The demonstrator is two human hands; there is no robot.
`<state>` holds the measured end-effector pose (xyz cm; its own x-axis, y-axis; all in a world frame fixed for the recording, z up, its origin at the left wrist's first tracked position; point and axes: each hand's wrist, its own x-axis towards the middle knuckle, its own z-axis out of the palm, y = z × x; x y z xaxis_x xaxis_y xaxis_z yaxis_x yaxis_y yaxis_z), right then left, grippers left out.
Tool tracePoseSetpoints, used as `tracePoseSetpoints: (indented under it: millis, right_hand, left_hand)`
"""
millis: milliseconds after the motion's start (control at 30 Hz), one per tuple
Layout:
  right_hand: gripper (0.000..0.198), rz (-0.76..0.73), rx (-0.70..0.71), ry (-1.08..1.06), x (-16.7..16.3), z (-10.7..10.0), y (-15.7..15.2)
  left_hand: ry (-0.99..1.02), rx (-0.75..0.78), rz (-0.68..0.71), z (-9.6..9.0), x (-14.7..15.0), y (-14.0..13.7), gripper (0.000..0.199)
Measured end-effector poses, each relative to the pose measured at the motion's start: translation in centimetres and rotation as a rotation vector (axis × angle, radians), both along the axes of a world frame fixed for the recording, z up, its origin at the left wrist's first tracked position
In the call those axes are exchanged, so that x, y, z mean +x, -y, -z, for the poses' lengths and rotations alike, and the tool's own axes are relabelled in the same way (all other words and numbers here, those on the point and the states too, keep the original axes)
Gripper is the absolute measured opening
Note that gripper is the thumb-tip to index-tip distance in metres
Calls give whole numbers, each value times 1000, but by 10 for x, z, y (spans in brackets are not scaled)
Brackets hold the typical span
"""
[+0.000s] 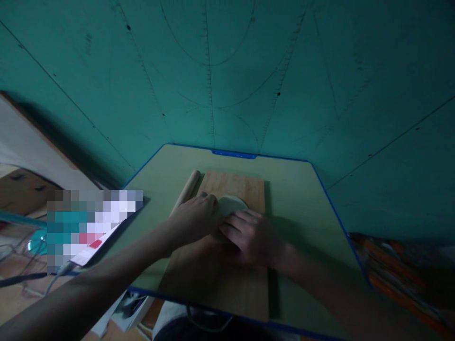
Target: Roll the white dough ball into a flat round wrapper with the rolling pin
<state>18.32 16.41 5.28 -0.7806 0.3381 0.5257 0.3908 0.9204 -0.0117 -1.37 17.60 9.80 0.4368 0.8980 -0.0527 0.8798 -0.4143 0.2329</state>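
A pale, flat round of dough (232, 203) lies on a wooden cutting board (236, 181). At its left edge, my left hand (199, 211) is closed, the fingers curled onto the dough. My right hand (253, 235) covers the near right part of it, fingers bent together over the edge. Both hands hide much of the near side. Left of the board, partly behind my left hand, a wooden rolling pin (186, 190) rests at a slant.
The board sits on a light table (295, 203) with a blue rim, against a green wall (234, 85) with drawn lines. A flat white object (85, 255), partly pixelated, lies at the table's left edge with a cable. Boxes and cables are on the floor.
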Motion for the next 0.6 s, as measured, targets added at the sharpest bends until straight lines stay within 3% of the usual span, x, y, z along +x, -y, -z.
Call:
tracePoseSetpoints:
  millis: [100, 200, 367, 467, 600]
  right_hand:
    - [31, -26, 14, -32, 0, 0, 0]
    - [24, -48, 7, -26, 2, -1, 1]
    - [26, -54, 8, -19, 6, -2, 5]
    - [22, -49, 17, -50, 6, -3, 7]
    - [22, -67, 43, -77, 5, -2, 7]
  left_hand:
    - [13, -228, -199, -6, 3, -15, 32]
    - [1, -364, -232, -14, 7, -28, 38]
    - [-91, -308, -200, -20, 16, -32, 24]
    - [-112, -281, -215, -22, 21, -27, 29]
    - [-91, -357, -239, -27, 22, -27, 31]
